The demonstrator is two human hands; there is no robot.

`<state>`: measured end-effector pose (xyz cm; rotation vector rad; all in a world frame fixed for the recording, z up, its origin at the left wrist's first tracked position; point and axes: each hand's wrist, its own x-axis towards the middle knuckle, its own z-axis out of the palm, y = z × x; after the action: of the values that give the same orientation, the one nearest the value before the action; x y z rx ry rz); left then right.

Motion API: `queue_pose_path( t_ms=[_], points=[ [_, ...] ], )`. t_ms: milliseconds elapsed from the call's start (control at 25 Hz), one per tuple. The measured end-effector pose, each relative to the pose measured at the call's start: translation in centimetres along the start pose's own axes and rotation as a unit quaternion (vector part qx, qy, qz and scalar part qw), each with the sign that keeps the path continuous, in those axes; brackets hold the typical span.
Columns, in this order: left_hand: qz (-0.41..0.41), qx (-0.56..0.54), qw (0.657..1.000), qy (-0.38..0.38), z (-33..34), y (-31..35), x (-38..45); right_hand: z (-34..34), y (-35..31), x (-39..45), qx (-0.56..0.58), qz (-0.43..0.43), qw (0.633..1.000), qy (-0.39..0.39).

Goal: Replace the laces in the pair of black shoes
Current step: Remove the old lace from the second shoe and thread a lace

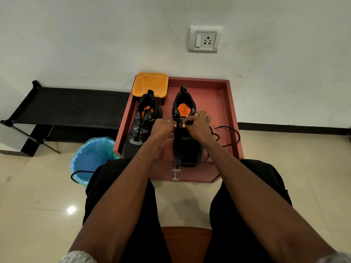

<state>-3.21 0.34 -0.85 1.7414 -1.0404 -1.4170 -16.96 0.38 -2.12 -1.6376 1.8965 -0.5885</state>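
Two black shoes with orange insoles stand on a red tray-topped stand (226, 103). The left shoe (142, 126) is laced up with a black lace. Over the eyelets of the right shoe (187, 147) my left hand (162, 128) and my right hand (197, 124) meet, both pinching a black lace (228, 133). The lace's loose end loops over the tray to the right of that shoe. My fingers hide the eyelets beneath them.
An orange plastic tub (150, 84) sits at the tray's back left corner. A bin with a blue liner (91, 158) stands on the floor to the left, a black lace (79, 173) draped over its rim. A black bench (66, 105) lines the wall.
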Motion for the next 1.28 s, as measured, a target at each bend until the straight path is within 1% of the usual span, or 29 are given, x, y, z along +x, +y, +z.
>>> queue_pose_path(
  t_ms=[80,120,200,280,400,440,480,520,560,600,640,680,720,760,800,840,880,920,960,1000,1040,1080,1120,1160,1200,1280],
  points=[
    [0.006,-0.008,1.0,-0.01,-0.2,-0.2,0.2,0.1,0.2,0.0,0.012,0.011,1.0,0.016],
    [0.013,-0.011,1.0,-0.012,-0.3,-0.3,0.1,0.2,0.2,0.1,0.008,0.014,1.0,0.012],
    [0.03,0.019,0.999,0.006,-0.1,-0.6,0.3,0.2,0.0,0.1,0.006,0.024,1.0,-0.015],
    [0.059,0.065,0.996,0.027,0.1,-1.0,0.6,0.1,-0.2,0.2,0.004,0.024,0.999,-0.023],
    [0.076,0.116,0.989,0.051,0.0,-1.0,0.2,-0.5,0.3,0.2,-0.049,-0.016,0.998,0.023],
    [0.07,0.11,0.99,0.06,-0.3,-0.8,0.2,-0.6,0.5,0.2,-0.069,-0.034,0.997,0.034],
    [0.053,0.065,0.994,0.066,-0.7,-0.3,-0.1,-0.7,0.8,0.3,-0.073,-0.046,0.995,0.04],
    [0.033,-0.013,0.997,0.068,-1.2,0.3,-0.4,-0.9,1.1,0.4,-0.064,-0.049,0.996,0.044],
    [0.019,-0.113,0.99,0.082,-1.8,1.2,-0.9,-1.0,1.2,0.5,-0.049,-0.046,0.997,0.043],
    [0.029,-0.219,0.968,0.116,-2.9,2.0,-1.3,-1.1,1.2,0.6,-0.035,-0.044,0.998,0.034],
    [0.062,-0.319,0.93,0.174,-4.0,2.7,-1.4,-1.3,1.2,0.7,-0.029,-0.043,0.998,0.02],
    [0.099,-0.397,0.881,0.237,-5.1,3.2,-1.4,-1.5,1.1,0.7,-0.032,-0.042,0.999,0.006],
    [0.131,-0.43,0.845,0.29,-5.8,3.4,-1.4,-1.6,1.1,0.7,-0.036,-0.042,0.998,-0.005],
    [0.152,-0.419,0.834,0.324,-6.2,3.4,-1.4,-1.8,1.2,0.8,-0.036,-0.042,0.998,-0.013],
    [0.159,-0.371,0.851,0.336,-6.0,3.3,-1.6,-2.0,1.2,0.8,-0.032,-0.04,0.999,-0.02],
    [0.161,-0.301,0.885,0.317,-5.5,2.9,-1.5,-2.2,1.2,0.9,-0.025,-0.038,0.999,-0.027],
    [0.162,-0.214,0.925,0.271,-4.5,2.5,-1.5,-2.4,1.3,1.0,-0.019,-0.037,0.999,-0.034],
    [0.159,-0.111,0.96,0.204,-3.5,2.0,-1.5,-2.5,1.3,1.1,-0.015,-0.036,0.998,-0.04],
    [0.155,-0.001,0.98,0.127,-2.6,1.4,-1.3,-2.6,1.2,1.1,-0.01,-0.037,0.998,-0.043],
    [0.147,0.101,0.982,0.059,-1.8,0.8,-1.1,-2.7,1.2,1.1,-0.005,-0.037,0.998,-0.044],
    [0.146,0.194,0.97,0.011,-1.2,0.1,-0.7,-2.8,1.3,1.1,-0.001,-0.04,0.998,-0.045],
    [0.156,0.275,0.949,-0.01,-0.8,-0.3,-0.4,-2.8,1.3,1.0,0.004,-0.043,0.998,-0.046],
    [0.165,0.33,0.929,-0.009,-0.7,-0.4,-0.3,-2.9,1.4,0.9,0.007,-0.045,0.998,-0.046],
    [0.171,0.353,0.92,0.004,-0.8,-0.5,-0.3,-2.9,1.5,0.9,0.008,-0.047,0.998,-0.046],
    [0.177,0.354,0.918,0.027,-1.0,-0.5,-0.2,-3.0,1.6,0.9,0.008,-0.048,0.998,-0.047],
    [0.175,0.269,0.944,0.077,-1.8,0.4,-0.6,-3.2,1.6,0.9,0.003,-0.048,0.998,-0.05]
  ],
)
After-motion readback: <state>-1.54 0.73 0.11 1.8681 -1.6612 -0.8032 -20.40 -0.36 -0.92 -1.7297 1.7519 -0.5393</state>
